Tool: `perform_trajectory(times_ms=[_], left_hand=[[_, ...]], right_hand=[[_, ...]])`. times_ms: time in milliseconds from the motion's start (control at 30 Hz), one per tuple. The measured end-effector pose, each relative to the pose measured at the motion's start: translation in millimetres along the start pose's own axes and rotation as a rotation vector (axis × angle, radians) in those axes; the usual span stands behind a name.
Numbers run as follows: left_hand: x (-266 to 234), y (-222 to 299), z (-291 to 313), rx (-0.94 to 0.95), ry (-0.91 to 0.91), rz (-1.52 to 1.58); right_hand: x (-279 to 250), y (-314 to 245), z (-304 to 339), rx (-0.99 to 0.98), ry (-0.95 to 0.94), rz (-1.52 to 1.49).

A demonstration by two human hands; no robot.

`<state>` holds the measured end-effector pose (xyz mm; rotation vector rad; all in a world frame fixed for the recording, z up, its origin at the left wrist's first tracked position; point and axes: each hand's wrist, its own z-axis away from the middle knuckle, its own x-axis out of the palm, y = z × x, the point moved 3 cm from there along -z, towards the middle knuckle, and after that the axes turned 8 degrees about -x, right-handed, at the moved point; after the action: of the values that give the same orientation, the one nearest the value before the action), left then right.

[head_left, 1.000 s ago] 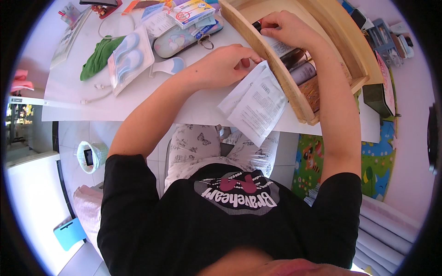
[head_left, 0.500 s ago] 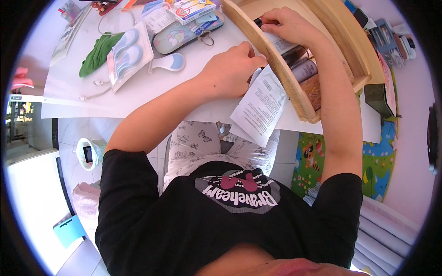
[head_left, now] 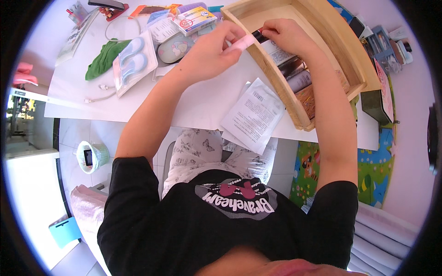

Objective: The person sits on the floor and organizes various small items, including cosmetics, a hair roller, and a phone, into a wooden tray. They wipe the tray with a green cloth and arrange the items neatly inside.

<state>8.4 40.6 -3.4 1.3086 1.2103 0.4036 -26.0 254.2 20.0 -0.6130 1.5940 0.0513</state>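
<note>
My left hand [head_left: 215, 51] is raised beside the near-left wall of the wooden drawer box [head_left: 276, 76]. Pinched in its fingers is a small pale pink stick-shaped piece [head_left: 241, 44], its exact kind unclear. My right hand [head_left: 287, 36] reaches into the box, fingertips closed on a small dark tube with a red part [head_left: 258, 34]. Beneath that hand lie a bottle with a printed label [head_left: 279, 54], a dark glossy container [head_left: 291, 68], a grey-mauve tube [head_left: 299, 80] and an orange-brown patterned item [head_left: 309, 99]. White flat packets [head_left: 255, 112] lie outside the box, overhanging the table edge.
Left on the white table [head_left: 198, 108] are a blister pack with blue-white pieces [head_left: 134, 62], a green cloth [head_left: 103, 60], cables [head_left: 102, 97], a pale patterned case [head_left: 175, 48] and a small carton [head_left: 195, 20]. A waste bin [head_left: 92, 156] stands on the floor at left.
My left hand has risen from beside the packets, up and to the left, with the pale pink piece now showing. The packets lie flatter. My right hand has shifted slightly nearer.
</note>
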Motion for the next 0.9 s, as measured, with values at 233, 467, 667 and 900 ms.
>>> perform_trajectory(times_ms=[233, 467, 667, 900], left_hand=[[6.9, -6.7, -42.8, 0.223, 0.414, 0.094], [32.1, 7.8, -63.7, 0.35, 0.513, -0.033], [25.6, 11.6, -50.0, 0.414, 0.551, -0.226], [-42.0, -0.8, -43.7, 0.226, 0.771, -0.672]], right_hand=[[-12.8, 3.8, -9.0, -0.111, 0.395, -0.633], [-10.4, -6.6, -7.1, -0.004, 0.32, -0.982], [-4.9, 17.4, -10.9, 0.104, 0.494, -0.967], [10.4, 35.3, -16.2, 0.223, 0.532, -0.535]])
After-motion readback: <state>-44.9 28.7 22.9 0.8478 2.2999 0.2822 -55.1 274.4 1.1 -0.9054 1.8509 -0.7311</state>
